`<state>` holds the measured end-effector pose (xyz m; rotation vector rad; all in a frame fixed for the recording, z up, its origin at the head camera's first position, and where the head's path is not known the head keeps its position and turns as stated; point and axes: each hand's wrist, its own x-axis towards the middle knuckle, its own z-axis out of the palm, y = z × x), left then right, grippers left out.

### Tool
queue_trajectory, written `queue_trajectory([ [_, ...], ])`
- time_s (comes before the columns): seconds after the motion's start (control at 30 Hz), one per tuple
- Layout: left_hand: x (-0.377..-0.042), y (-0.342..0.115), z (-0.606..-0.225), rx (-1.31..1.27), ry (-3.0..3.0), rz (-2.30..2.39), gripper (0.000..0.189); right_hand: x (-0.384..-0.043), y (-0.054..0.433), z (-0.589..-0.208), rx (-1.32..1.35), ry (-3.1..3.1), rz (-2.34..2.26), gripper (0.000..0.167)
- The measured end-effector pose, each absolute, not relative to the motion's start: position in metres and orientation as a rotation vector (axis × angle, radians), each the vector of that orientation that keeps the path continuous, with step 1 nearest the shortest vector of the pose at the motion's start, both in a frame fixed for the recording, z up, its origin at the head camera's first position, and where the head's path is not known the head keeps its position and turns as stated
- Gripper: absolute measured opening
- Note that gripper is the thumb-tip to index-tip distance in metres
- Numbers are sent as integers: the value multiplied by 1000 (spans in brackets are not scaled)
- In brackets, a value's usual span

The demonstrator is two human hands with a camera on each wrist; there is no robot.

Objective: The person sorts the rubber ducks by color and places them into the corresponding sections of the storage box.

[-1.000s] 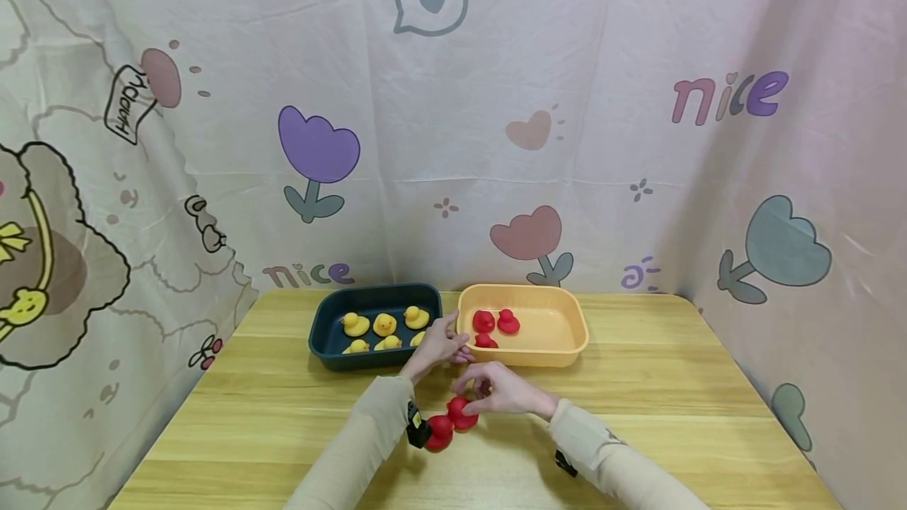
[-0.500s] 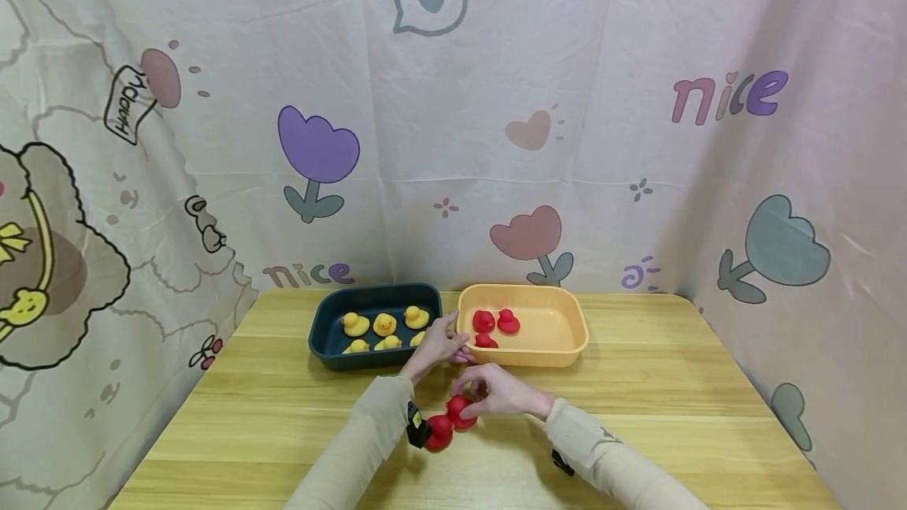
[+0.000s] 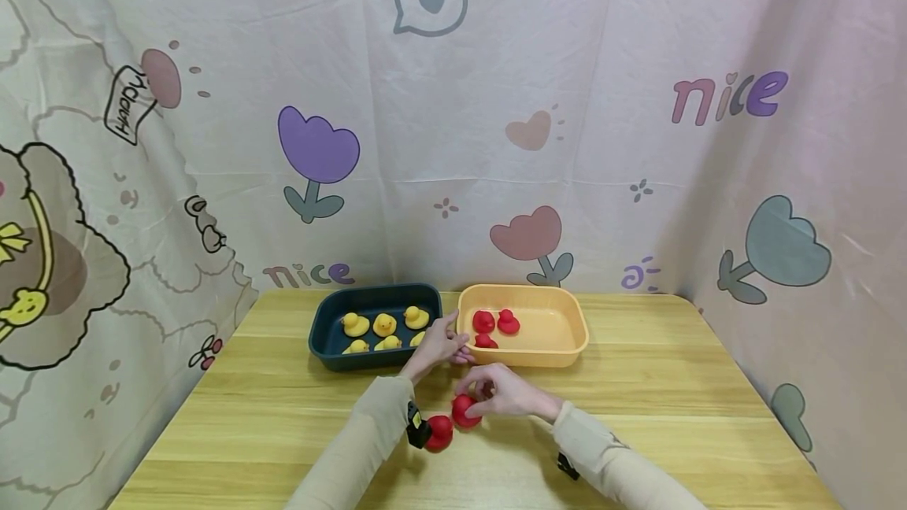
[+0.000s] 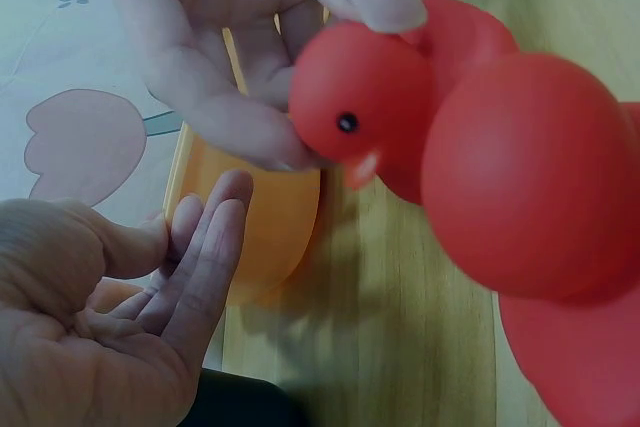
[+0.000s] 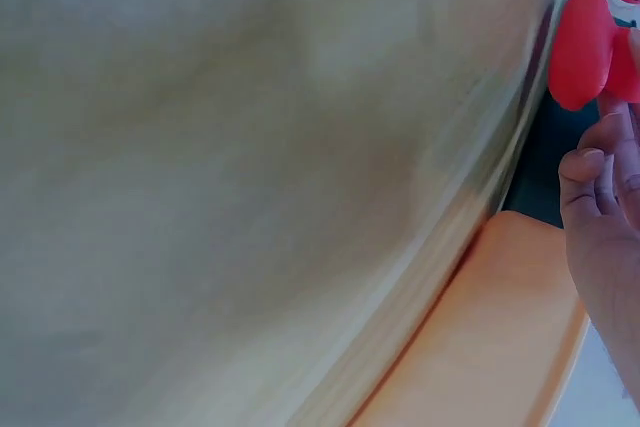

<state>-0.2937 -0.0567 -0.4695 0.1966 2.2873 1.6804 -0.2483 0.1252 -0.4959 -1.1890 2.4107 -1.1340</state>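
Note:
In the head view my left hand (image 3: 437,343) grips the near left corner of the pale orange tray (image 3: 542,358), thumb at its rim. The left wrist view shows that hand's thumb and fingers close together beside the tray wall. My right hand (image 3: 506,393) pinches a red rubber duck (image 3: 466,411) between thumb and fingers, low over the wooden table (image 3: 638,415). A second red rubber duck (image 3: 439,433) sits just to its left, beside my left wrist. In the right wrist view, the right hand's curled fingers (image 5: 600,187) are partly cut off at the frame's edge.
Several red ducks (image 3: 508,322) lie at the left end of the orange tray. A dark blue tray (image 3: 361,363) with several yellow ducks (image 3: 355,325) stands left of it; my left hand covers its near right corner. A printed curtain (image 3: 425,101) hangs behind the table.
My right hand has shifted slightly right with the red rubber duck, opening a gap between it and the second duck. My left hand has stayed at the tray corner.

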Motion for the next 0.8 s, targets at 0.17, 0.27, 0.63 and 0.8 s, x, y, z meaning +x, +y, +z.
queue_trajectory([
  [0.17,-294,-56,-469,199,2291,1678,68,-246,132,-493,-1223,2395,-1199,30],
  [0.27,-294,-55,-469,206,2293,1672,68,-244,137,-491,-1249,2400,-1223,29],
  [0.63,-294,-57,-470,224,2264,1707,67,-239,156,-486,-1266,2424,-1307,24],
  [0.8,-295,-55,-473,221,2289,1705,66,-239,161,-485,-1257,2439,-1350,23],
])
